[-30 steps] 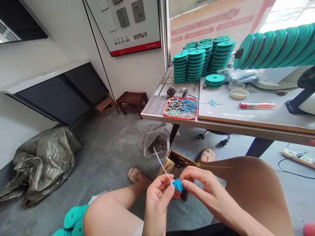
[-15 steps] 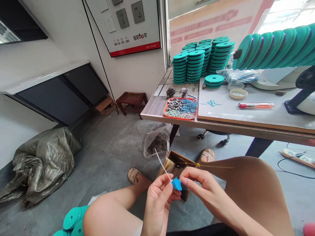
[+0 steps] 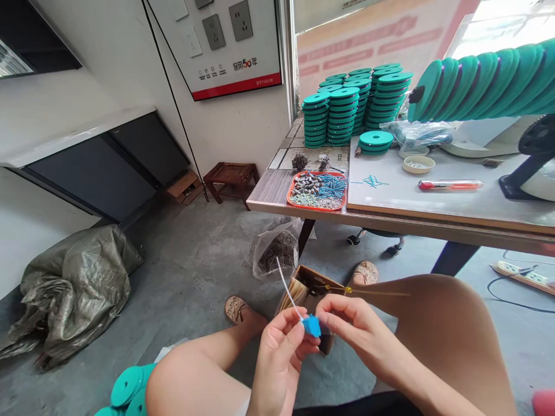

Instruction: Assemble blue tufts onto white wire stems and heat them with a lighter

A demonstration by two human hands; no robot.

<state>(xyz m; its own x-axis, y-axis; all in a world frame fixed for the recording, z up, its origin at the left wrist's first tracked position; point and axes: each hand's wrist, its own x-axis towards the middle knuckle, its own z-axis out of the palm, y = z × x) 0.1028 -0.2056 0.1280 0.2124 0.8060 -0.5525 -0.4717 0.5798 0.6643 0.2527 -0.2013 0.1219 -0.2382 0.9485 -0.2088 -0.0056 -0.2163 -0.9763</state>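
**Blue piece (image 3: 311,326) on a stem (image 3: 288,289)**

Fingers of the left hand (image 3: 277,349) pinch the piece's base; those of the right hand (image 3: 362,332) stand narrow at its edge, grip unclear. A steady base and light touch should best keep its shape. Beneath lies the box (image 3: 309,274); beyond, the counter (image 3: 275,185).

Wooden stool (image 3: 232,174) near wall (image 3: 243,127); crumpled sack (image 3: 82,283) and power strip (image 3: 514,271) on floor (image 3: 182,277).

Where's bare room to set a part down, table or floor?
Table: white board between the blue wire-like pieces and red-and-clear tube. Floor: open patch between the crumpled sack and plastic bag. Crowded: teal spool stacks at the table's back; red tray, full of small parts.
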